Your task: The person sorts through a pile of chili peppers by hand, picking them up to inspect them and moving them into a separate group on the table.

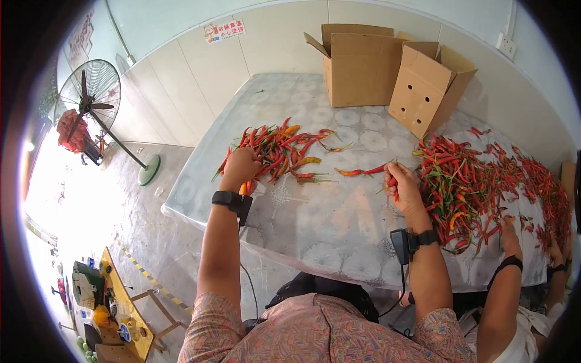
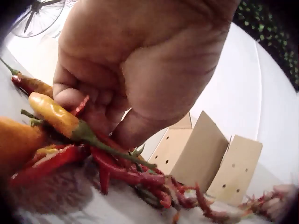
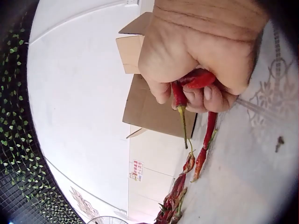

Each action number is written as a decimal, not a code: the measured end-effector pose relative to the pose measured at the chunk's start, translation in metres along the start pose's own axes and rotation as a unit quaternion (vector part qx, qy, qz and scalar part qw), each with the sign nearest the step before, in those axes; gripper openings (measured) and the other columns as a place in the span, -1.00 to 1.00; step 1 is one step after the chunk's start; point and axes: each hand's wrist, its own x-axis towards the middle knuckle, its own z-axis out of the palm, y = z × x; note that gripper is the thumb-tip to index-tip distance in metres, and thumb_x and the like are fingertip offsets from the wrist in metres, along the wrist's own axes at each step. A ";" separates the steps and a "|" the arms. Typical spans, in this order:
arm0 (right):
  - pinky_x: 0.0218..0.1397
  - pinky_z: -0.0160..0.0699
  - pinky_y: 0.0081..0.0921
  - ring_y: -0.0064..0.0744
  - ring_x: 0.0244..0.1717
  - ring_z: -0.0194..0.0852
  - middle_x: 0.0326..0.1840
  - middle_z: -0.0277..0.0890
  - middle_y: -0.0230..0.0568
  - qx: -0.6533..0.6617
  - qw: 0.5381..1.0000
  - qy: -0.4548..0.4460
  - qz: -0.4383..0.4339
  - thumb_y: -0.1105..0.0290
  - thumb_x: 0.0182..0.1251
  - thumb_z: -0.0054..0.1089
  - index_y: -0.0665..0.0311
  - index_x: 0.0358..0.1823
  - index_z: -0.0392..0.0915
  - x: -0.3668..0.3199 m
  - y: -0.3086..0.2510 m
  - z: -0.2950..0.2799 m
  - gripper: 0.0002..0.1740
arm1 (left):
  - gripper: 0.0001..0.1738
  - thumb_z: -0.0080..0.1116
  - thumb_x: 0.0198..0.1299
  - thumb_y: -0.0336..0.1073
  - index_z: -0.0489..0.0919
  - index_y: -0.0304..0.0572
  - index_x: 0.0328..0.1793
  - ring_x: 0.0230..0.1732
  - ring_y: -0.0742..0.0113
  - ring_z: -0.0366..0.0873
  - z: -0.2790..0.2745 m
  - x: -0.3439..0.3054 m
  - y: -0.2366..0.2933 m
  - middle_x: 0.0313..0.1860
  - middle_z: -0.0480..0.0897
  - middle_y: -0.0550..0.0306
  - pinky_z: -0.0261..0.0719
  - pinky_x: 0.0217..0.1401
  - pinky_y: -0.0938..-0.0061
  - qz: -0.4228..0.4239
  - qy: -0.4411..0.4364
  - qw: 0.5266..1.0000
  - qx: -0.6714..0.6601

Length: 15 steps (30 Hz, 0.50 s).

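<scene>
My left hand [image 1: 241,168] is at the near-left edge of the smaller pile of red and orange chilies [image 1: 284,151]. In the left wrist view the fingers of that hand [image 2: 135,60] curl down round a red chili, beside a yellow chili [image 2: 56,114] with a green stem. My right hand [image 1: 402,184], left of the large chili pile [image 1: 454,175], grips red chilies; in the right wrist view they show [image 3: 198,79] inside the curled fingers of the hand [image 3: 201,56]. One long red chili [image 1: 369,171] extends leftward from the right fingertips, low over the table.
Two cardboard boxes [image 1: 363,69] [image 1: 423,91] stand at the table's back. Another person's hands [image 1: 511,239] are at the large pile's near side on the right. A standing fan [image 1: 88,103] and a wooden table [image 1: 130,308] are at the left. Plastic covers the table [image 1: 302,224].
</scene>
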 end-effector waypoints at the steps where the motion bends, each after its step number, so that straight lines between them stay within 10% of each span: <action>1: -0.70 0.05 -0.74 -0.72 -0.74 0.05 -0.60 0.28 -0.45 0.002 1.000 0.000 0.003 0.26 0.32 0.07 0.25 -0.35 0.43 0.000 0.000 0.000 -0.80 | -0.71 0.20 -0.06 -0.26 0.58 -0.26 -0.21 -0.29 0.12 0.60 -0.005 -0.003 0.001 -0.42 0.62 -0.03 0.53 -0.18 0.30 0.012 -0.018 0.998 -0.050; 5: -0.70 0.05 -0.74 -0.72 -0.74 0.05 -0.61 0.28 -0.45 -0.003 1.000 0.000 0.001 0.27 0.32 0.07 0.25 -0.35 0.43 0.001 0.002 0.000 -0.80 | -0.71 0.18 0.04 -0.31 0.58 -0.35 -0.15 -0.39 0.36 0.58 -0.017 -0.013 0.022 -0.41 0.63 0.07 0.51 -0.31 0.50 -0.024 -0.056 0.972 -0.229; 7: -0.70 0.04 -0.73 -0.71 -0.74 0.04 -0.61 0.28 -0.45 0.001 1.000 0.003 0.005 0.27 0.32 0.07 0.26 -0.36 0.43 0.001 0.001 0.000 -0.80 | -0.73 0.14 0.14 -0.31 0.58 -0.36 -0.10 -0.41 0.58 0.51 -0.006 -0.011 0.028 -0.41 0.60 0.23 0.47 -0.33 0.67 -0.024 -0.094 0.844 -0.528; 15: -0.69 0.05 -0.75 -0.71 -0.72 0.04 -0.59 0.29 -0.44 -0.002 1.000 -0.008 -0.007 0.28 0.33 0.06 0.26 -0.33 0.44 0.002 0.003 -0.003 -0.81 | -0.81 0.02 0.23 -0.35 0.57 -0.31 -0.16 -0.48 0.58 0.42 0.017 -0.027 0.106 -0.40 0.56 0.26 0.38 -0.39 0.67 0.045 -0.239 0.700 -0.672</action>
